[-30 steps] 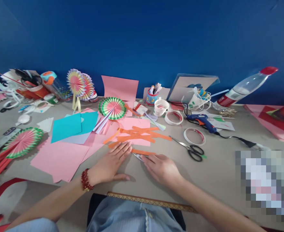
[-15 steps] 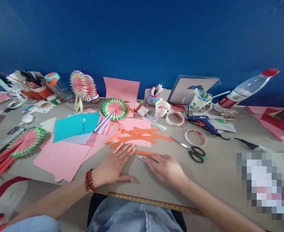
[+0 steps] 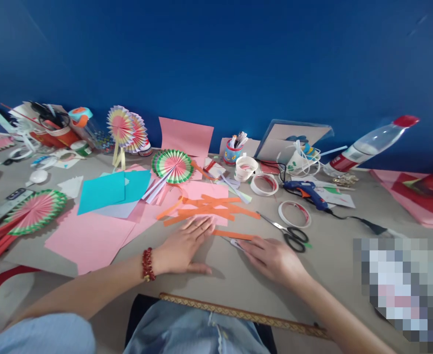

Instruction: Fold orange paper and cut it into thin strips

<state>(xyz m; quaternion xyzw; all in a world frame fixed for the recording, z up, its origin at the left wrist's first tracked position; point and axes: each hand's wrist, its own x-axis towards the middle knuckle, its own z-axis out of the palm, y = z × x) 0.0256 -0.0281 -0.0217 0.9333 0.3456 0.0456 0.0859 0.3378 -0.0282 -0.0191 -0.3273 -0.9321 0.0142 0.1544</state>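
My left hand (image 3: 183, 247) lies flat on the table with its fingers stretched out, the tips at the left end of an orange paper strip (image 3: 233, 235). In my right hand (image 3: 273, 258) is a small white craft knife (image 3: 237, 244), its thin blade pointing left just below that strip. The fingers of this hand are closed round the knife and hide part of it, and they touch the strip's right end. Just beyond both hands, several more orange paper strips (image 3: 216, 209) are heaped loosely over pink paper.
Black-handled scissors (image 3: 293, 238) and tape rolls (image 3: 295, 214) lie to the right, near a blue glue gun (image 3: 308, 191). Pink sheets (image 3: 91, 241), blue sheets (image 3: 105, 193) and pleated paper fans (image 3: 174, 166) spread leftward. A bottle (image 3: 367, 147) leans against the blue wall.
Both hands have shifted to the right along the orange strip, the right one farther, carrying the craft knife. More of the strip shows between the hands. The camera view has turned slightly.
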